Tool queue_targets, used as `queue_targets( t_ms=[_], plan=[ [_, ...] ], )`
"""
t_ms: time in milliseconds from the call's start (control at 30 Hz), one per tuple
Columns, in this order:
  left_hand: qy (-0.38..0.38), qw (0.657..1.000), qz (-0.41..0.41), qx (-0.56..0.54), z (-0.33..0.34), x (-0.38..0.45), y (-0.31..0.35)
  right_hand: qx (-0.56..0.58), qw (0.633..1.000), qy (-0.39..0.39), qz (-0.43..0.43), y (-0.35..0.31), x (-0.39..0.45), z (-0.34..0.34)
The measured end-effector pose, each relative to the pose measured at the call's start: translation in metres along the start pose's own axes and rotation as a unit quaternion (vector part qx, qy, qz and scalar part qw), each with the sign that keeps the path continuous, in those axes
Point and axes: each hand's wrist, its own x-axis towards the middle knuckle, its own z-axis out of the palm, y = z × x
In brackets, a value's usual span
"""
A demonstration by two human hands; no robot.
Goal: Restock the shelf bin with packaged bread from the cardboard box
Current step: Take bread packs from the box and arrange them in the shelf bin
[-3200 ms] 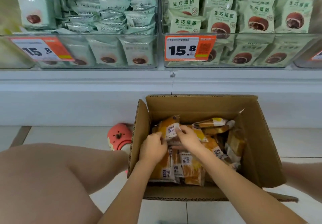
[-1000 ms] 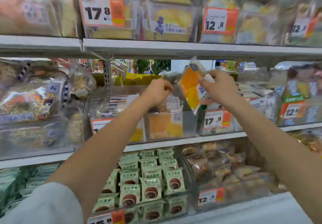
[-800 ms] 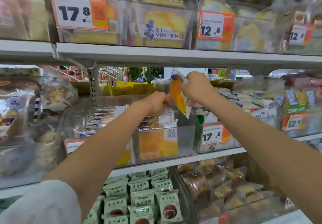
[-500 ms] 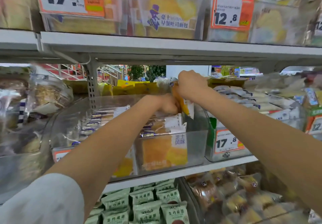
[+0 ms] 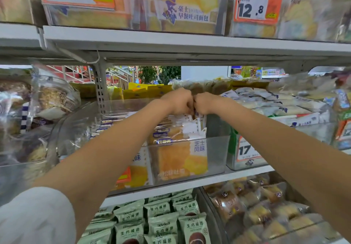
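Note:
Both of my hands meet knuckle to knuckle over the clear shelf bin (image 5: 218, 154) on the middle shelf. My left hand (image 5: 178, 101) and my right hand (image 5: 206, 103) have their fingers curled down round the top edge of a bread package (image 5: 196, 113). That package stands upright inside the bin, and only a white sliver of it shows between my fists. In front of it, more orange bread packages (image 5: 178, 160) stand on edge in the bin. The cardboard box is out of view.
The upper shelf board (image 5: 171, 42) hangs close above my hands, carrying toast bins and price tags. A bin of white packs (image 5: 275, 108) sits to the right. Bagged bread (image 5: 51, 95) lies to the left. Green snack packs (image 5: 163, 222) fill the shelf below.
I rose from the box on the floor to the shelf. My right hand carried the orange package leftwards and down into the bin, and both hands have closed together over it.

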Motion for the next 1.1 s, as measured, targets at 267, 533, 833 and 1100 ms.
queue_targets(
  t_ms=[267, 533, 833, 1100],
  plan=[
    [0.040, 0.997, 0.001, -0.059, 0.003, -0.007, -0.007, -0.173, 0.977, -0.121, 0.008, -0.002, 0.010, 0.004],
    [0.013, 0.979, -0.078, -0.186, -0.012, -0.004, -0.021, 0.144, 0.988, -0.008, -0.047, 0.019, -0.003, -0.017],
    [-0.193, 0.976, -0.073, 0.073, 0.007, 0.032, -0.022, -0.168, 0.981, -0.048, -0.087, 0.012, -0.030, -0.006],
    [-0.269, 0.946, -0.105, 0.148, 0.019, 0.046, -0.022, -0.283, 0.956, -0.058, -0.055, -0.004, -0.016, 0.000]
  ],
)
